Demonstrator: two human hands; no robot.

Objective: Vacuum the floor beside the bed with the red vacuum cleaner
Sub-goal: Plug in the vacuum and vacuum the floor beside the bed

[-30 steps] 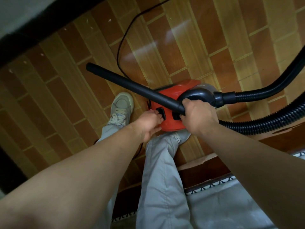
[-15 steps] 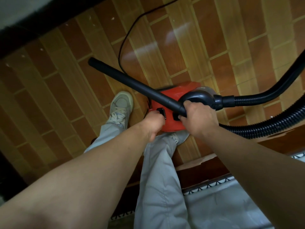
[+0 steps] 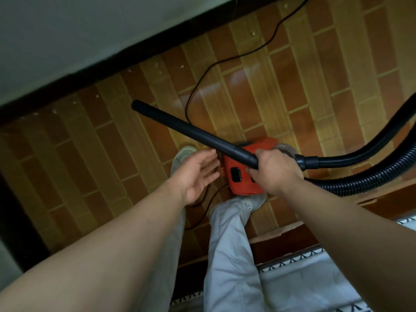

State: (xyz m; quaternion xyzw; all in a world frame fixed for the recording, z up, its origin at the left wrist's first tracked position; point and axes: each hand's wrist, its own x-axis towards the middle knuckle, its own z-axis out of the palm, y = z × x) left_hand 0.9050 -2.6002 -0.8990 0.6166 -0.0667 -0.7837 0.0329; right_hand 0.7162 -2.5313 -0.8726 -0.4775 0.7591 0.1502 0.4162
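Gripping the wand (image 3: 193, 131) with my right hand (image 3: 275, 173) over the red vacuum (image 3: 242, 188); left hand (image 3: 195, 174) spread loose, holding nothing.

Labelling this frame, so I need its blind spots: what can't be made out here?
Head view, the only one:
- Red vacuum cleaner: second black button mostly covered by the right hand, which grips the wand.
- Hose: cut off by the right edge.
- Power cord: leaves the top edge; plug unseen.
- Left hand: fingertips motion-blurred.
- Bed: mostly hidden by the right arm and cropped.
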